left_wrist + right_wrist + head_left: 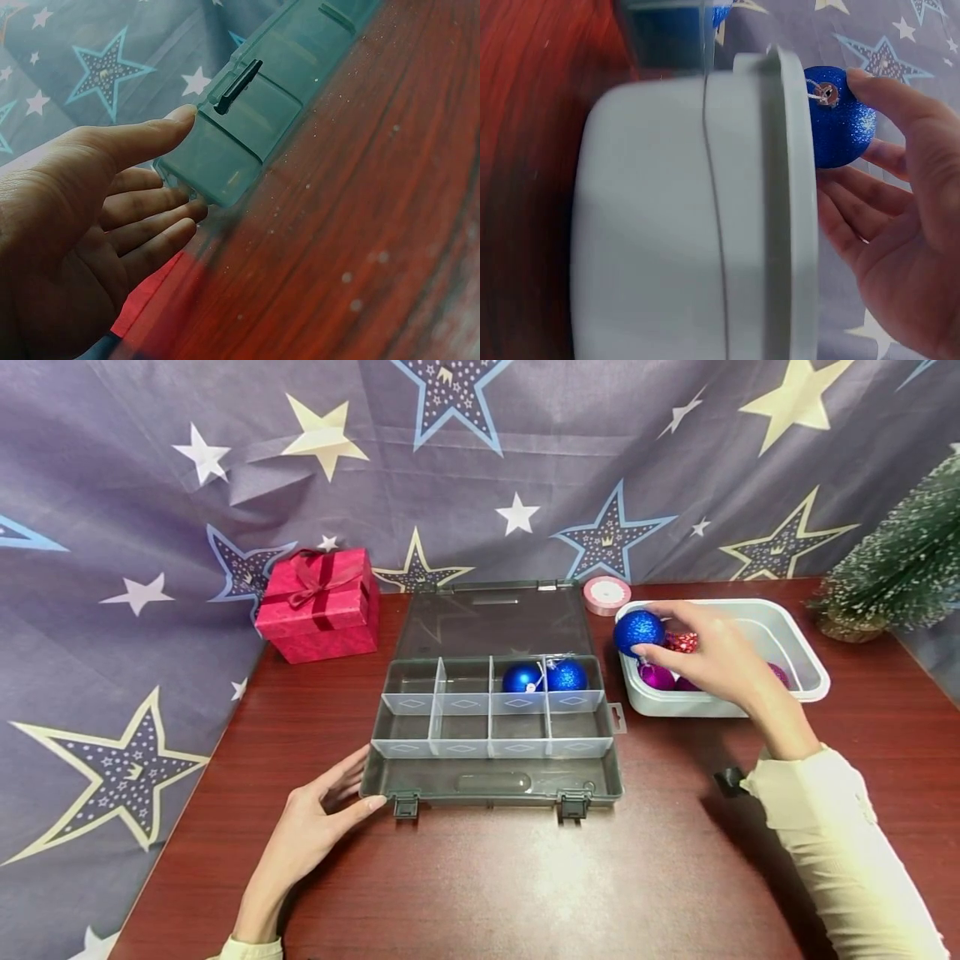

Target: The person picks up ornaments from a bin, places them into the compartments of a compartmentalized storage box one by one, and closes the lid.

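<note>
My right hand (716, 652) pinches a glittery blue Christmas ball (639, 633) over the left end of a white plastic tub (720, 708). The right wrist view shows the ball's silver cap and string loop, with my thumb on top and fingers below. Purple balls (657, 676) and a red patterned one (681, 642) lie in the tub, partly hidden by the hand. My left hand (307, 827), fingers extended, touches the front left corner of a grey see-through divided box (491, 783). Its lid (495, 622) leans back, and two blue balls (522, 677) occupy back-row compartments on the right.
A red gift box (322, 606) with a bow stands at the back left. A pink ribbon roll (607, 595) lies behind the tub's left corner. At the far right stands a small frosted tree (900, 552). A star-printed cloth (517, 468) hangs behind the table.
</note>
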Demonstrator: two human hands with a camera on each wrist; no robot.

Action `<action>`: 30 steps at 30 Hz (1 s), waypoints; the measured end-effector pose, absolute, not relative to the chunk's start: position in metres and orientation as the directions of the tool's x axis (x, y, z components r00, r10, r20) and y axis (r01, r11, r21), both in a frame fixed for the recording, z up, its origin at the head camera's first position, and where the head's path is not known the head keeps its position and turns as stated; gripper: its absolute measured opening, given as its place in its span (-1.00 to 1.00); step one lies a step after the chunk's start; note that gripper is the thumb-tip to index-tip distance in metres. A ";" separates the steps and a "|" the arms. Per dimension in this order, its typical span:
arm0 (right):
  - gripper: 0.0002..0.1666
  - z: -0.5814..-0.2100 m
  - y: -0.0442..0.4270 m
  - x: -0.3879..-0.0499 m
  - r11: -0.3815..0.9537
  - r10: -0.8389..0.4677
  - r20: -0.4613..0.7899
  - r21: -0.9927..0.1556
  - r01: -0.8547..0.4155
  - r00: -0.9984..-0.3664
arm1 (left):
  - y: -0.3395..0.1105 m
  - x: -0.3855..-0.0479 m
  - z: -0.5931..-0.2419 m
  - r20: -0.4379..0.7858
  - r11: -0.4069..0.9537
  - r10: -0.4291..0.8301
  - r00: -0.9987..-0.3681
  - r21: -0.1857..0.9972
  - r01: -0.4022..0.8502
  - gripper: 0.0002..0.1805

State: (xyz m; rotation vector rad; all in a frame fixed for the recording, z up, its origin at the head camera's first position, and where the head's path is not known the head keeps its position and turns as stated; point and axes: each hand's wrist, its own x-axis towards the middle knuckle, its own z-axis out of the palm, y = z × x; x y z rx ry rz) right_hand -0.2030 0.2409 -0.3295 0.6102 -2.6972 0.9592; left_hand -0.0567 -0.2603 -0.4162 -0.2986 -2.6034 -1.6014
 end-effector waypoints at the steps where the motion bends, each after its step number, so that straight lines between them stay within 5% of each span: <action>1: -0.34 -0.330 0.237 -0.204 0.686 -0.316 0.335 -0.566 -0.458 -0.888 | -0.260 -0.057 -0.416 0.162 0.439 0.127 -0.979 0.876 0.202 -0.29; 30: -0.33 -0.325 0.151 -0.227 0.560 -0.543 0.319 -0.552 -0.618 -0.777 | -0.260 -0.057 -0.415 0.159 0.457 0.132 -0.978 0.866 0.202 -0.29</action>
